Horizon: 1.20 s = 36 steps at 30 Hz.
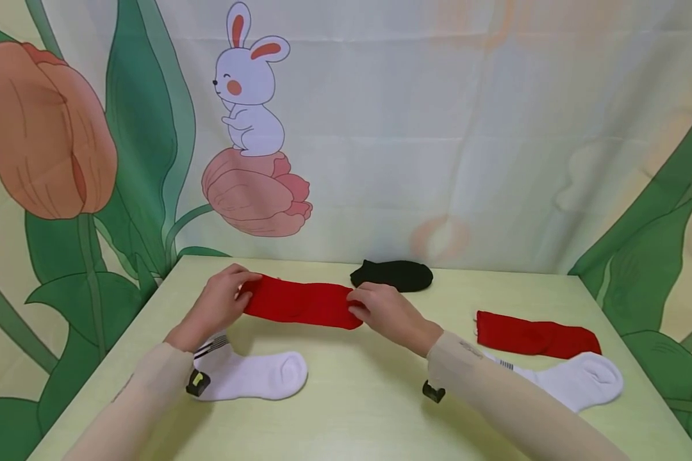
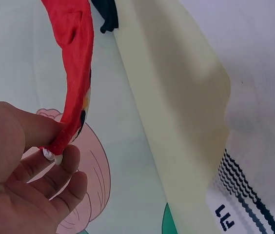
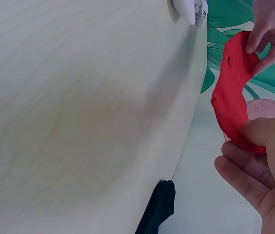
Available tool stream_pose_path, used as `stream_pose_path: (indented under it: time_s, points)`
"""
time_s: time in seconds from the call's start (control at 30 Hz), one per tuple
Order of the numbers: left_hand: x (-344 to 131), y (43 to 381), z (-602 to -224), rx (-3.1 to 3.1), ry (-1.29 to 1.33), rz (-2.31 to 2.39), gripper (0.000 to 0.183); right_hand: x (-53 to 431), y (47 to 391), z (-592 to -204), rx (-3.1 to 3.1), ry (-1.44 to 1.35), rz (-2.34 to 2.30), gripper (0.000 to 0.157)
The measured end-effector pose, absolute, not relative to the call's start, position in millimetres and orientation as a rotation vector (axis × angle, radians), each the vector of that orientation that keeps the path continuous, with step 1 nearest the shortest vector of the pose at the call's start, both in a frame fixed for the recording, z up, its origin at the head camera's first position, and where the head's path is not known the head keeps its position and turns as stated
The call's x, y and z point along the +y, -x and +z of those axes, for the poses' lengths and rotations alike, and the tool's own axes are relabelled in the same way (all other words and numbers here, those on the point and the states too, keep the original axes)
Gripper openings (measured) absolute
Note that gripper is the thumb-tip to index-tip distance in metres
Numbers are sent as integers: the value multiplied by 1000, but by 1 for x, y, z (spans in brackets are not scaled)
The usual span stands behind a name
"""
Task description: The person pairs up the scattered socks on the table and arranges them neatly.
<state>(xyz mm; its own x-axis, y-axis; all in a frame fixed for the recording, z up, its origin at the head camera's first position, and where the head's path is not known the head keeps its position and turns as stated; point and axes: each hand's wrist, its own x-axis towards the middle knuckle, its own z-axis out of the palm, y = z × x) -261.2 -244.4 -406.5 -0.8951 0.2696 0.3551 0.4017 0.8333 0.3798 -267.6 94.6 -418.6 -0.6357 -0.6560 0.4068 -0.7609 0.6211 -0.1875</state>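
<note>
A red sock [image 1: 300,302] is stretched out level above the table between both hands. My left hand [image 1: 222,298] pinches its left end between thumb and fingers; in the left wrist view that end shows a bit of white at the edge and a dark and yellow pattern along one side. The right hand [image 1: 389,314] pinches the other end, thumb on one face and fingers behind, as the right wrist view shows. Beneath the left forearm lies a white sock [image 1: 254,376] with dark stripes at its cuff.
A black sock [image 1: 398,275] lies at the table's back edge. To the right are another red sock [image 1: 539,336] and another white sock [image 1: 582,381], partly behind the right sleeve. A printed curtain [image 1: 380,128] hangs behind the pale table [image 1: 357,416].
</note>
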Motion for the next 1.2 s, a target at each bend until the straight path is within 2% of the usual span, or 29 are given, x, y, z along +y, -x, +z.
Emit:
stream_pose_path:
  time_s: [0.8, 1.2]
  points:
    - [-214, 242, -401, -2715, 582, -731, 37, 140, 253, -414, -2432, -1165, 587, 24]
    - [-194, 234, -398, -2715, 706, -780, 39, 166, 240, -410, -2592, -1047, 539, 34]
